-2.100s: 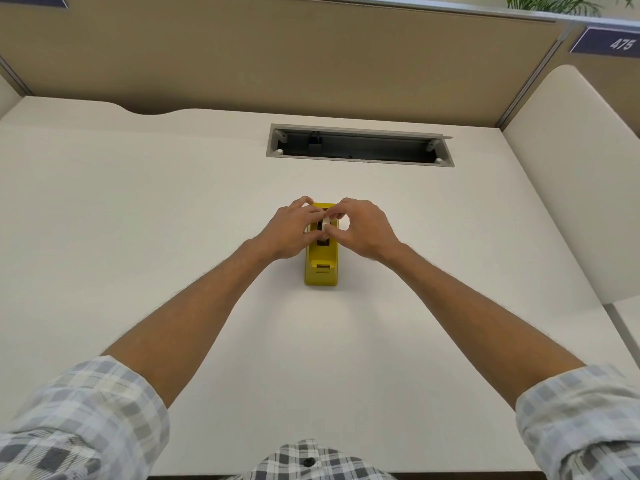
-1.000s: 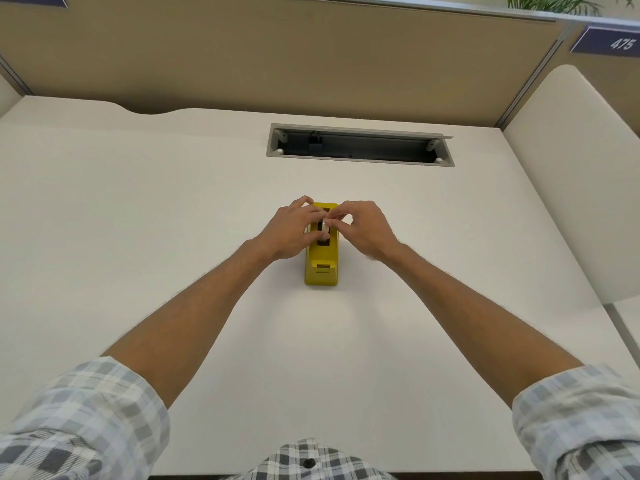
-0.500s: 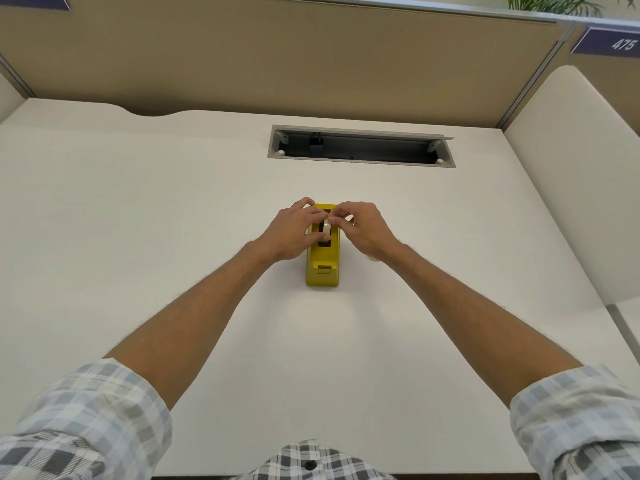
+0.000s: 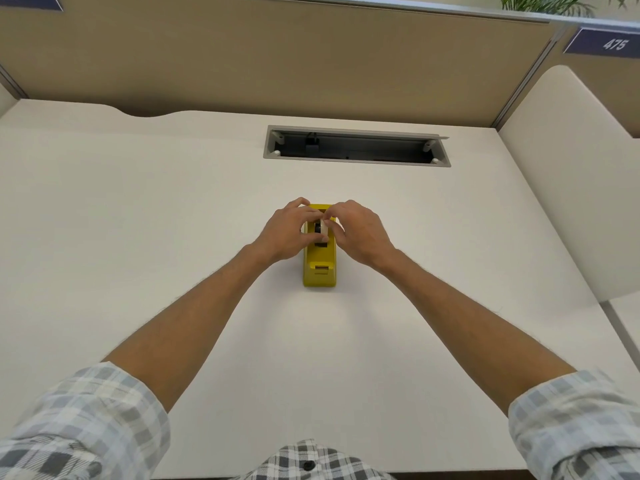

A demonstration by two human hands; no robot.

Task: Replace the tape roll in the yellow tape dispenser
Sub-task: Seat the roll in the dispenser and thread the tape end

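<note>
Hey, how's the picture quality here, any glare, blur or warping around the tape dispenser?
Head view: soft even light, no glare; yellow tape dispenser sharp, faint shadow on the desk; wide-angle lens bows the desk edges; both hands show no motion blur.

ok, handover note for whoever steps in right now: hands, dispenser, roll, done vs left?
Left hand: fingers closed on the left side of the tape roll at the dispenser's cradle.
Right hand: fingertips pinching the roll from the right.
Yellow tape dispenser: upright mid-desk, cutter end toward the person.
Done: a roll sits between both hands in the cradle area; whether it is the old or new one, and whether it is fully seated, cannot be told.
Left: seat or lift the roll, then feed tape to the cutter. No spare roll visible.
</note>
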